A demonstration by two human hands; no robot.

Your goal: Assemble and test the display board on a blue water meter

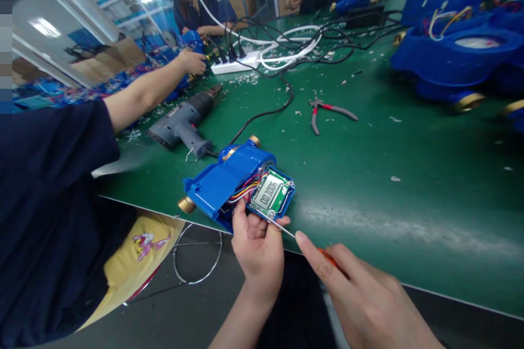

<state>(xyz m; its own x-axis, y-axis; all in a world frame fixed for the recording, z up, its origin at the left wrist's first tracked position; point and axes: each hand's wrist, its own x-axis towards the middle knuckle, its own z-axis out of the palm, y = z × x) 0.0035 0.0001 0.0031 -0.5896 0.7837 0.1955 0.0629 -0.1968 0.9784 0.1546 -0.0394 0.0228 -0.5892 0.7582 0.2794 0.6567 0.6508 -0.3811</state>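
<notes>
My left hand (260, 245) grips the lower edge of a small circuit board with a display (270, 192), seated in a blue frame. Several coloured wires (245, 190) run from it into the blue meter housing (233, 174), which lies at the table's near edge with brass fittings at its ends. In my right hand (364, 289) is a screwdriver (332, 260) with an orange handle, the forefinger stretched along its shaft. Its tip reaches the board's lower corner near a screw; whether it sits in the screw head is too small to tell.
A heat gun (186, 120) lies left of the housing, its black cord running back. Pliers (321, 112) rest mid-table. Behind are a white power strip (235, 62) and tangled cables. More blue meters (454, 60) stand at right. A co-worker's arm (151, 84) reaches in from the left.
</notes>
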